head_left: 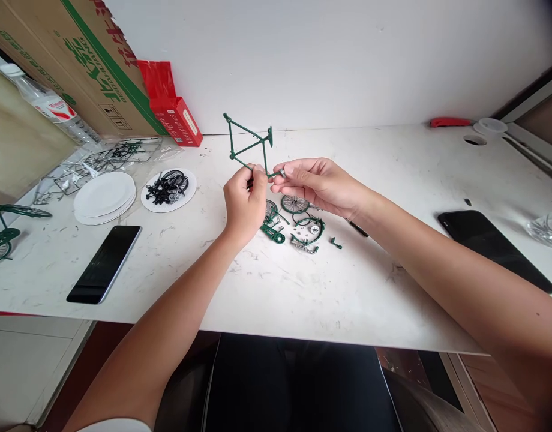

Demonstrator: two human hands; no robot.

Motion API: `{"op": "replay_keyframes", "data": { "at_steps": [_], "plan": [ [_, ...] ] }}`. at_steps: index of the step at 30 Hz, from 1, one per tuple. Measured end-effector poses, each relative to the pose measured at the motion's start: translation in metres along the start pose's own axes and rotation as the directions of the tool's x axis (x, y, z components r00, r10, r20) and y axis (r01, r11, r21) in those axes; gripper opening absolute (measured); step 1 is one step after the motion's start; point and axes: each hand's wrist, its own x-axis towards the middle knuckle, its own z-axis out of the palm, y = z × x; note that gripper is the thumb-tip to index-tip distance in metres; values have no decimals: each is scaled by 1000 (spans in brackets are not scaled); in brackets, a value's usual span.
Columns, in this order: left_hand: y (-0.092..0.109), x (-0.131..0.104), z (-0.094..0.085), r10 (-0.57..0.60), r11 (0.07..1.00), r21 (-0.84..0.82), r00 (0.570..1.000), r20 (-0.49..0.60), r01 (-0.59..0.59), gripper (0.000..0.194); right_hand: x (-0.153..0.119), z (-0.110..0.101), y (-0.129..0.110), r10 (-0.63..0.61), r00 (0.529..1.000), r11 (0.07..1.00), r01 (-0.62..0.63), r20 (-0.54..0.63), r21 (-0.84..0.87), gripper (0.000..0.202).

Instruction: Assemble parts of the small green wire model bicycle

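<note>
My left hand (244, 201) pinches the lower end of a small green model bicycle frame (249, 144) and holds it upright above the white table (303, 288). My right hand (316, 183) is level with it and pinches a tiny silver part (281, 173) against the frame's bottom end. Beneath both hands lie loose green bicycle parts (298, 225): a spoked wheel (294, 204), mudguards and small pieces.
A black phone (105, 263) lies at the left, another phone (494, 249) at the right. White plates (105, 197), a plate of black parts (168, 188), plastic bags, a red box (177, 120) and a cardboard box stand at the back left. A finished green bicycle (3, 231) sits at the left edge.
</note>
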Motion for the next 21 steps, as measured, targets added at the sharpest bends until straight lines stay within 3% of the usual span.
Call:
{"op": "replay_keyframes", "data": {
  "at_steps": [11,16,21],
  "plan": [
    [-1,-1,0,49,996,71,999,-23,-47,34,-3,11,5,20,998,995,-14,-59,96,38],
    [-7,-2,0,116,981,159,993,-25,-110,34,-5,15,4,-3,994,996,12,-107,86,28],
    [-11,-2,0,219,960,179,976,-11,-213,39,-5,17,6,15,994,994,-4,-111,106,32]
  ]
}}
